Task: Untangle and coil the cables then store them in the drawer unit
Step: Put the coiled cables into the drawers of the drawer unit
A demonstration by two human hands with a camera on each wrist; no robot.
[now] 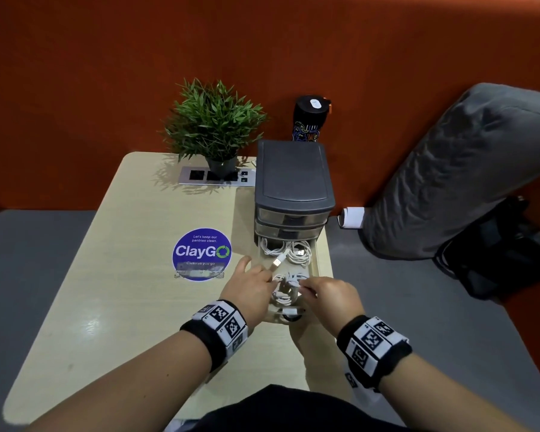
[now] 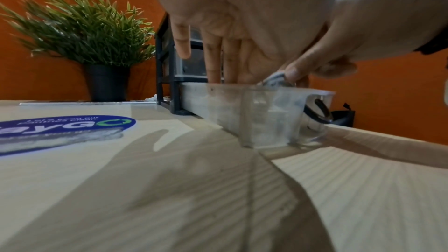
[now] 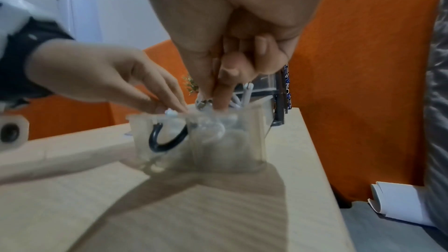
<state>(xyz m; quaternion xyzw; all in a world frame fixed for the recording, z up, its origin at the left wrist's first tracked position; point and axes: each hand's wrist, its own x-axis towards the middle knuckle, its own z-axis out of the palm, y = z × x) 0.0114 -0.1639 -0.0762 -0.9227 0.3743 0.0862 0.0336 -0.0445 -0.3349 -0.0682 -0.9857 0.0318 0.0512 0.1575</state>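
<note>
Head view. Tabletop (image 1: 113, 275), pale wood grain. Drawer unit (image 1: 293, 176), dark grey, at the far right of the tabletop; its lowest drawer (image 1: 316, 260), clear plastic, is pulled out toward the person. White cables (image 1: 293, 252) lie coiled at the back of the drawer, one USB plug (image 1: 277, 262) sticking up. A second white cable bundle (image 1: 286, 286) sits at the front of the drawer, between the two hands. Left hand (image 1: 250, 289): fingers stretched out and fairly straight, tips at the left edge of the drawer on the bundle. Right hand (image 1: 328, 296): fingertips drawn together, pinching the bundle. Round blue sticker (image 1: 202, 254) left of the drawer; potted plant (image 1: 214, 123) and power socket strip (image 1: 215, 175) at the far edge; black patterned tumbler (image 1: 309, 118) behind the unit; grey cushion (image 1: 459, 173) to the right.

Left wrist view. Left hand (image 2: 242, 26) with fingers (image 2: 213, 58) extended downward into the drawer (image 2: 254, 114). Right hand (image 2: 339, 45) nips a bit of white cable (image 2: 274, 80) just above the rim. Black drawer handle (image 2: 317, 112) at the front.

Right wrist view. Right hand (image 3: 230, 45), thumb and forefinger pressed together on white cable (image 3: 240, 99) over the drawer (image 3: 206, 141). Left hand (image 3: 109, 79), fingers straight, tips touching cable at the rim. Image blurred.
</note>
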